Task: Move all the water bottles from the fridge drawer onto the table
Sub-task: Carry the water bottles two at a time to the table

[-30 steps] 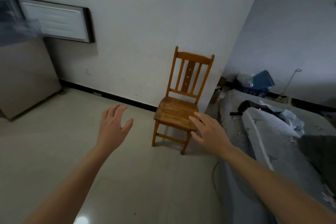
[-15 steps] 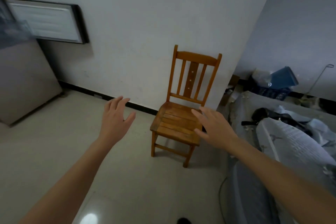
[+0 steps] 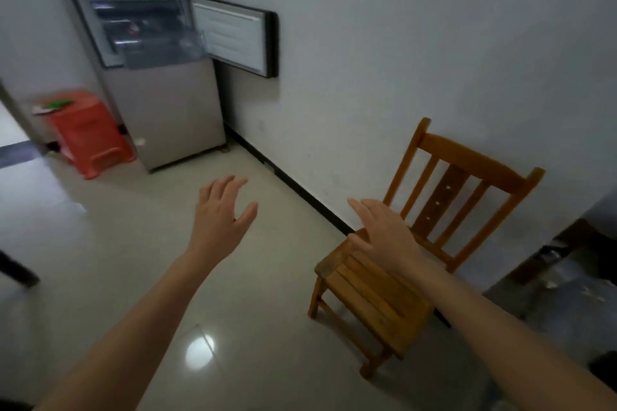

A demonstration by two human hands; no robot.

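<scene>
The clear fridge drawer juts out, pulled open, beside the swung-open door; its contents are blurred.

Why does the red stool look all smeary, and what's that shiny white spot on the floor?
In the head view, the red stool near the left edge is blurred, probably from the camera turning; the white spot is a light glaring off the glossy floor tiles; the wooden chair looks sharper, though the wide lens tilts the walls.
</scene>
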